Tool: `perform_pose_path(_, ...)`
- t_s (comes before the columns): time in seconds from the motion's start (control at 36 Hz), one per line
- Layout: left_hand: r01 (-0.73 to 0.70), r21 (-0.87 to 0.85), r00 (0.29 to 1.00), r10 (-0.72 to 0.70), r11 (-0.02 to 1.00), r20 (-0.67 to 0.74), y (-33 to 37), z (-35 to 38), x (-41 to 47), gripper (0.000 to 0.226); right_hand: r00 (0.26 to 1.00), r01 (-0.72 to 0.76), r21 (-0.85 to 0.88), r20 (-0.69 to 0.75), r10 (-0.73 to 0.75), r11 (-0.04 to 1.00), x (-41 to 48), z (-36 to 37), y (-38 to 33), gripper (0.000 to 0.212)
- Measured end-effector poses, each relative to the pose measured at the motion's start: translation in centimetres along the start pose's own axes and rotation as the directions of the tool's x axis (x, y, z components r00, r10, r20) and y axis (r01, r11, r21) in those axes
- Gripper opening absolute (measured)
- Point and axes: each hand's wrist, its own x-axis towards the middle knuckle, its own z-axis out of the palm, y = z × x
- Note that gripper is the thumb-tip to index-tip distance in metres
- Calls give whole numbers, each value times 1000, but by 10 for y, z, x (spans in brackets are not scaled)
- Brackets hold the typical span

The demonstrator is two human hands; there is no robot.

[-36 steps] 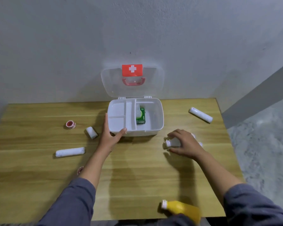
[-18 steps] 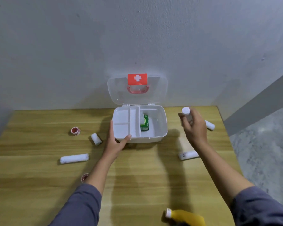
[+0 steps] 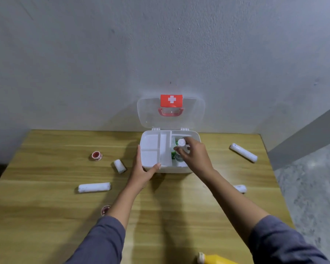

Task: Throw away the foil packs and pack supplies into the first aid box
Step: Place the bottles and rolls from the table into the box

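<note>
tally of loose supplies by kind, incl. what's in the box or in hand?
White gauze rolls on the table: 4 (long left, short left, long right, part-hidden right)
Red tape rolls: 2 ()
White bottle in right hand: 1
Green pack in first aid box: 1
Yellow bottle: 1
Total: 9

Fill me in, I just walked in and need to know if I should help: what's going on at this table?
A person is packing a first aid box, whose lid stands open against the wall. The left hand steadies the box's front edge, while the right hand lowers a small white bottle into the right compartment beside a green pack. Several white bandage rolls and tape rolls lie on the wooden table.
</note>
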Motion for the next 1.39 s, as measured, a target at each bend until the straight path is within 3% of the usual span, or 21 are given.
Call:
perform_pose_path(0.33,-20,5,1000,21,1000,-17,-1,1,1,100,999,-42,-113,-38,38,993,-6,5,7,28)
perform_pose_path(0.5,-24,9,1000,24,1000,-16,-2,1,0,101,996,-85,-51,34,87,995,-9,6,17,21)
perform_pose_path(0.64,-20,21,1000,20,1000,-16,-3,1,1,101,990,-118,-22,74,120,993,-10,9,18,28)
perform_pose_path(0.89,-15,26,1000,15,1000,-14,-3,0,1,101,985,-100,40,142,94,994,-9,17,11,32)
perform_pose_path(1.19,-18,27,1000,18,999,-1,-3,0,2,104,988,-68,44,138,61,997,-11,17,12,31)
perform_pose_path(1.39,-27,68,1000,26,997,4,-4,-1,5,103,994,-32,21,101,30,999,-25,16,15,40)
